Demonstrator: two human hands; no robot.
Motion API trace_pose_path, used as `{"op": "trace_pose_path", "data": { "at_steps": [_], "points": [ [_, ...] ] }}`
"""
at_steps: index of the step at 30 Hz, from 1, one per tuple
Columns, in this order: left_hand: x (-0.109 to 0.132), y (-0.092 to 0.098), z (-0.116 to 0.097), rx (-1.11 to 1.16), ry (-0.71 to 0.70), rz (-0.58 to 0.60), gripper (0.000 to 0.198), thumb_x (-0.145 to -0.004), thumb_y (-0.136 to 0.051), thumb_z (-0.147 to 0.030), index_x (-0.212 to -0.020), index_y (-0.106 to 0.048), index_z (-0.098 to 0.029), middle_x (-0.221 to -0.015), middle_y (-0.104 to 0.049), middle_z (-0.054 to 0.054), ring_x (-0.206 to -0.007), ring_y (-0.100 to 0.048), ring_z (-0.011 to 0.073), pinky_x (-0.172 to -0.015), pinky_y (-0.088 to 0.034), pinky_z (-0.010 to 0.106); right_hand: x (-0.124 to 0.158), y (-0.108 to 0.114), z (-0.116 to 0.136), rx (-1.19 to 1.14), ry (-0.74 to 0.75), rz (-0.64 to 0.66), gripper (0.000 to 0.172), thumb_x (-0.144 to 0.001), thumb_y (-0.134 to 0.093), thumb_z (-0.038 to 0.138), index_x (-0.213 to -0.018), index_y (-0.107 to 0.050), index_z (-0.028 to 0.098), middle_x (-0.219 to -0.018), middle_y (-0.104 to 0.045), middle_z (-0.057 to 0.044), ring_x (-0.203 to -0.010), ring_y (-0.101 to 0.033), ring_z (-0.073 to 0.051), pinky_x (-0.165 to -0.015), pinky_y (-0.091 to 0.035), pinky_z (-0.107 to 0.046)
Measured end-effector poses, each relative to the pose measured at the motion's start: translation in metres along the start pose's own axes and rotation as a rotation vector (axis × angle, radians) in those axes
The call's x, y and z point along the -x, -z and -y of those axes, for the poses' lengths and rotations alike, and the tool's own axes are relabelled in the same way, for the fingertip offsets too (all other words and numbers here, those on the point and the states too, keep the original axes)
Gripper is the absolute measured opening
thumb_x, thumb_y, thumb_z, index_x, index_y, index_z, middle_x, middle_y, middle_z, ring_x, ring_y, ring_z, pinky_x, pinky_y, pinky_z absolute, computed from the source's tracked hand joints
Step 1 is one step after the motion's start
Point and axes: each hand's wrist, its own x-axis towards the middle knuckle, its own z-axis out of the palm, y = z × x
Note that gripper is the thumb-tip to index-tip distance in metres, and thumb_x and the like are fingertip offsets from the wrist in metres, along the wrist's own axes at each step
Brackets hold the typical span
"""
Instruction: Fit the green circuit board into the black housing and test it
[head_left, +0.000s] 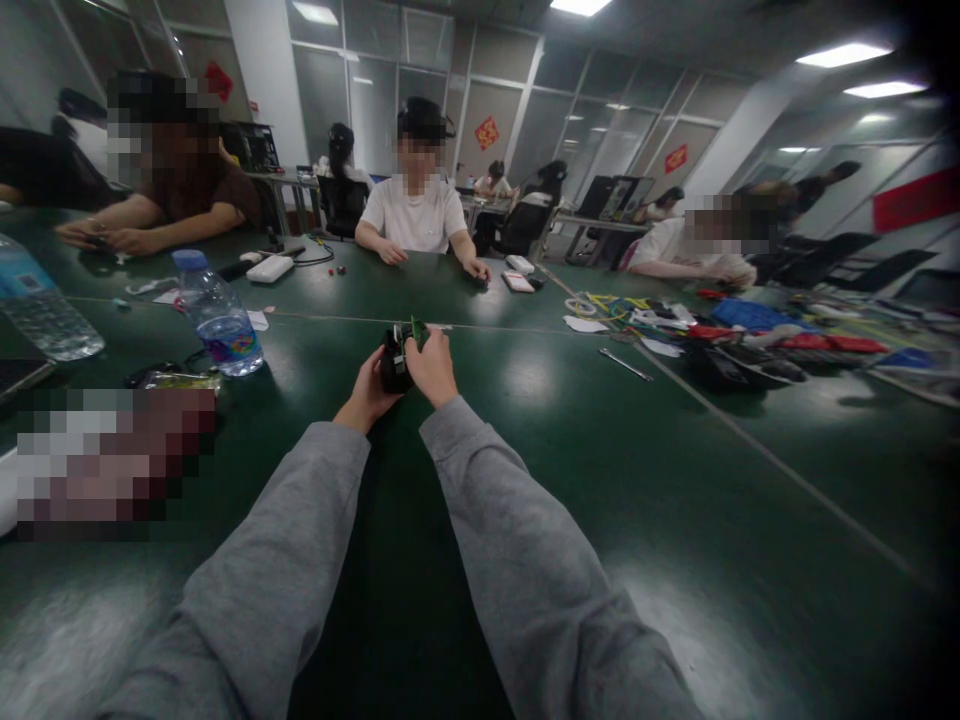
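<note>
Both grips are closed on the black device [393, 366] at the middle of the tabletop [570, 430]. The left hand [369, 393] cups it, likely for steadiness, while the right hand [433, 367] pinches its green board [416, 330].

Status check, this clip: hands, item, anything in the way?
Left hand, right hand both gripping black device, green board showing. Bottle to the left, apart from hands.

Long grey sleeves [517, 560] — soft, creased — reaching the wrists.
</note>
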Motion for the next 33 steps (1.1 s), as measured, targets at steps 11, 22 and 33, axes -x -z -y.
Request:
{"op": "trace_pose_path", "data": {
  "at_steps": [11, 22, 33],
  "points": [
    [-0.005, 0.005, 0.003, -0.020, 0.051, 0.021, 0.032, -0.085, -0.061, -0.042, -0.105, -0.068, -0.018, -0.078, -0.071, 0.008, -0.073, -0.068, 0.0252, -0.066, -0.054, 0.037, 0.012, 0.000, 0.002, -0.058, 0.094, 0.136, 0.030, -0.074, -0.072, 0.023, -0.099, -0.055, 0.021, -0.130, -0.053, -0.013, -0.145, -0.026, -0.032, -0.114, -0.036, -0.050],
    [0.001, -0.002, 0.000, -0.022, -0.004, -0.079, 0.036, -0.086, -0.058, -0.044, -0.108, -0.066, -0.017, -0.083, -0.070, 0.010, -0.076, -0.068, 0.0245, -0.069, -0.055, 0.037, -0.007, 0.006, -0.019, 0.027, 0.109, 0.095, 0.012, -0.078, -0.059, 0.013, -0.085, -0.058, 0.023, -0.098, -0.055, -0.005, -0.111, -0.052, -0.020, -0.110, -0.037, -0.040],
    [-0.003, -0.006, -0.001, -0.037, -0.035, -0.059, 0.023, -0.084, -0.055, -0.030, -0.099, -0.066, -0.016, -0.077, -0.068, 0.005, -0.074, -0.067, 0.0212, -0.070, -0.053, 0.033, -0.012, 0.007, -0.049, -0.651, -0.559, 0.017, 0.010, -0.092, -0.049, 0.027, -0.094, -0.058, 0.023, -0.076, -0.062, 0.004, -0.068, -0.060, -0.011, -0.061, -0.049, -0.019]
  ]
}}
